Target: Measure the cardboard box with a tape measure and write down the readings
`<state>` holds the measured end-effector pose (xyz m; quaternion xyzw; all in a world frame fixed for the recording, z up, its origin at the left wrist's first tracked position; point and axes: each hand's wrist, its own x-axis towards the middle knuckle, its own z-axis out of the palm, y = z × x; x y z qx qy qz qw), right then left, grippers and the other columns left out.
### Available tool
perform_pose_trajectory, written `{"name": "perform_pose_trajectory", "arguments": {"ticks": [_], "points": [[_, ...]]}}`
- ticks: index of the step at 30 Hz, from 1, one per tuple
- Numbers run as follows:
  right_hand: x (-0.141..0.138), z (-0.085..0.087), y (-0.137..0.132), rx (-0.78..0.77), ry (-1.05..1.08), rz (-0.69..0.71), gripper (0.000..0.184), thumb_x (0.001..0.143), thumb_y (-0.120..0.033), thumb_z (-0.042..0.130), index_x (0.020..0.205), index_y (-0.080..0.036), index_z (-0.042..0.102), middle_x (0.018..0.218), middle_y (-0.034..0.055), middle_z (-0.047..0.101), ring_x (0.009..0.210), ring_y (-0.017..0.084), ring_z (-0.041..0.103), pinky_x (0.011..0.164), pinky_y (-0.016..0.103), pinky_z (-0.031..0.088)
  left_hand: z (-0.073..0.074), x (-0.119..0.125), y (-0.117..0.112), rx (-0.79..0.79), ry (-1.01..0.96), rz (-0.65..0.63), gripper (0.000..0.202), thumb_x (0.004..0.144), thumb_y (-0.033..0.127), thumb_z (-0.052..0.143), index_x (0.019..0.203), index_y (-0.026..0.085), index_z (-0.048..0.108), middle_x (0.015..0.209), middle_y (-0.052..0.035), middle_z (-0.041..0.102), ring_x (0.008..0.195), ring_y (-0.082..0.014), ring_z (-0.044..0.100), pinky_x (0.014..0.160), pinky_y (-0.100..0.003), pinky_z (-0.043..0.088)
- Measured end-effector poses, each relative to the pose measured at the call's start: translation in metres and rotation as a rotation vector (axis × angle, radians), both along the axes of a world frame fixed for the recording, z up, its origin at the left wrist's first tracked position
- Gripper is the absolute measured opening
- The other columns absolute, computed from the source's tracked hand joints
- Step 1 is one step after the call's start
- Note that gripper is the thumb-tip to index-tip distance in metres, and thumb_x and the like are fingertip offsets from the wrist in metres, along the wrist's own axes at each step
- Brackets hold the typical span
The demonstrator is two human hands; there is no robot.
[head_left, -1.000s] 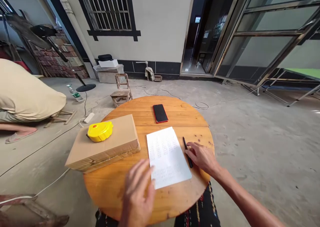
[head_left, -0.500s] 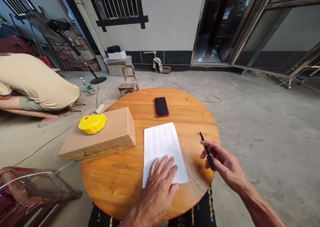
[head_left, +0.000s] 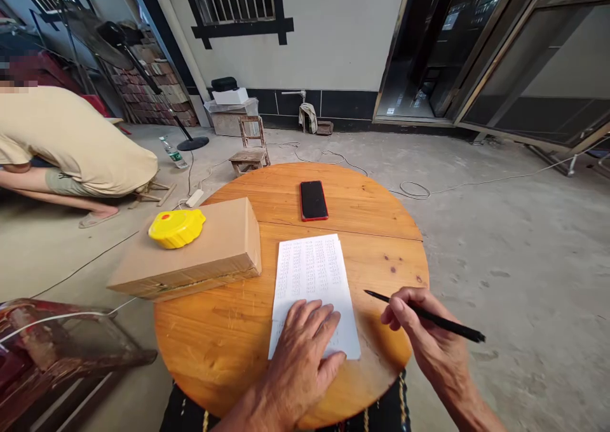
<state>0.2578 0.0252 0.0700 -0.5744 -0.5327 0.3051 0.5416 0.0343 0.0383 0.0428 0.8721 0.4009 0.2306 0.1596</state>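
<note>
My left hand (head_left: 307,343) lies flat, fingers stretched out, over the lower part of a sheet of white paper (head_left: 309,270). Rows of small writing fill the paper's upper part; what is under the hand is hidden. At the right edge of the table, my right hand (head_left: 424,324) grips a black pen (head_left: 443,321) between thumb and fingers. The pen's tip points left toward the paper and is apart from it. Beyond the paper lies a phone (head_left: 314,201) with a red edge and a dark screen.
On the round wooden table (head_left: 219,349), a cardboard box (head_left: 214,241) stands at the left with a yellow, tape-measure-like case (head_left: 177,229) on top. A person (head_left: 76,140) in a pale shirt sits low at far left. A small wooden chair (head_left: 250,152) stands behind the table.
My right hand has turned the pen from steeply slanted to nearly level, its tip now pointing left. The left hand stays on the paper. The whole view has shifted slightly.
</note>
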Motion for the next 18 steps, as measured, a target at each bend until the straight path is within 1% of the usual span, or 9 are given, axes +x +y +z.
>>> {"name": "perform_pose_trajectory", "arguments": {"ticks": [2, 4, 5, 7, 8, 10, 13, 15, 18], "points": [[-0.004, -0.002, 0.004, -0.036, 0.008, 0.051, 0.021, 0.097, -0.04, 0.059, 0.09, -0.022, 0.068, 0.067, 0.001, 0.07, 0.06, 0.016, 0.063, 0.056, 0.025, 0.053, 0.002, 0.005, 0.004, -0.01, 0.009, 0.025, 0.035, 0.083, 0.008, 0.062, 0.116, 0.019, 0.061, 0.117, -0.007, 0.068, 0.108, -0.0273, 0.059, 0.095, -0.048, 0.051], [-0.008, -0.005, 0.01, -0.078, -0.011, 0.109, 0.023, 0.098, -0.041, 0.056, 0.099, -0.022, 0.068, 0.073, 0.0024, 0.072, 0.063, 0.016, 0.065, 0.06, 0.026, 0.054, 0.001, 0.011, 0.007, 0.013, 0.033, 0.056, 0.027, 0.084, 0.004, 0.058, 0.106, 0.019, 0.063, 0.106, -0.0065, 0.069, 0.098, -0.0261, 0.061, 0.085, -0.045, 0.053], [-0.01, -0.007, 0.014, -0.095, -0.036, 0.138, 0.023, 0.098, -0.041, 0.056, 0.097, -0.021, 0.068, 0.074, 0.0027, 0.072, 0.065, 0.017, 0.066, 0.061, 0.027, 0.054, -0.001, 0.013, 0.008, 0.031, 0.044, 0.072, 0.026, 0.084, 0.003, 0.056, 0.102, 0.019, 0.064, 0.102, -0.0064, 0.069, 0.095, -0.0259, 0.061, 0.082, -0.044, 0.054], [-0.014, -0.01, 0.021, -0.112, -0.102, 0.184, 0.023, 0.097, -0.041, 0.057, 0.089, -0.021, 0.066, 0.07, 0.0016, 0.07, 0.064, 0.016, 0.065, 0.061, 0.027, 0.052, -0.005, 0.017, 0.011, 0.063, 0.053, 0.1, 0.026, 0.084, 0.001, 0.053, 0.098, 0.019, 0.064, 0.097, -0.0061, 0.068, 0.091, -0.0256, 0.061, 0.077, -0.042, 0.053], [-0.016, -0.012, 0.025, -0.116, -0.134, 0.197, 0.024, 0.097, -0.041, 0.057, 0.087, -0.021, 0.065, 0.067, 0.0007, 0.068, 0.062, 0.016, 0.064, 0.061, 0.027, 0.052, -0.007, 0.018, 0.012, 0.074, 0.052, 0.109, 0.027, 0.084, 0.0, 0.051, 0.098, 0.019, 0.064, 0.098, -0.0061, 0.068, 0.089, -0.0254, 0.061, 0.075, -0.041, 0.053], [-0.02, -0.014, 0.032, -0.125, -0.186, 0.218, 0.025, 0.099, -0.041, 0.054, 0.093, -0.021, 0.067, 0.066, 0.0002, 0.068, 0.06, 0.016, 0.064, 0.061, 0.027, 0.052, -0.011, 0.018, 0.013, 0.093, 0.042, 0.111, 0.028, 0.086, -0.001, 0.048, 0.099, 0.019, 0.064, 0.102, -0.0064, 0.068, 0.088, -0.0249, 0.06, 0.074, -0.04, 0.053], [-0.026, -0.013, 0.04, -0.126, -0.275, 0.26, 0.026, 0.099, -0.038, 0.051, 0.103, -0.021, 0.07, 0.078, 0.003, 0.073, 0.07, 0.018, 0.069, 0.069, 0.029, 0.055, -0.013, 0.016, 0.014, 0.106, 0.026, 0.08, 0.03, 0.087, 0.0, 0.045, 0.105, 0.017, 0.063, 0.11, -0.0071, 0.069, 0.089, -0.0238, 0.06, 0.075, -0.039, 0.053], [-0.03, -0.013, 0.043, -0.102, -0.329, 0.268, 0.024, 0.098, -0.034, 0.051, 0.097, -0.021, 0.071, 0.086, 0.005, 0.076, 0.077, 0.02, 0.071, 0.073, 0.029, 0.056, -0.013, 0.015, 0.014, 0.091, 0.035, 0.06, 0.032, 0.088, 0.0, 0.045, 0.109, 0.016, 0.062, 0.113, -0.0075, 0.069, 0.089, -0.0235, 0.06, 0.076, -0.039, 0.054], [-0.036, -0.013, 0.047, -0.074, -0.356, 0.226, 0.023, 0.095, -0.029, 0.05, 0.088, -0.019, 0.069, 0.082, 0.0053, 0.076, 0.074, 0.019, 0.071, 0.068, 0.027, 0.056, -0.013, 0.015, 0.014, 0.062, 0.042, 0.05, 0.035, 0.088, 0.0, 0.045, 0.116, 0.015, 0.06, 0.115, -0.0084, 0.069, 0.091, -0.024, 0.06, 0.079, -0.039, 0.054]]}}
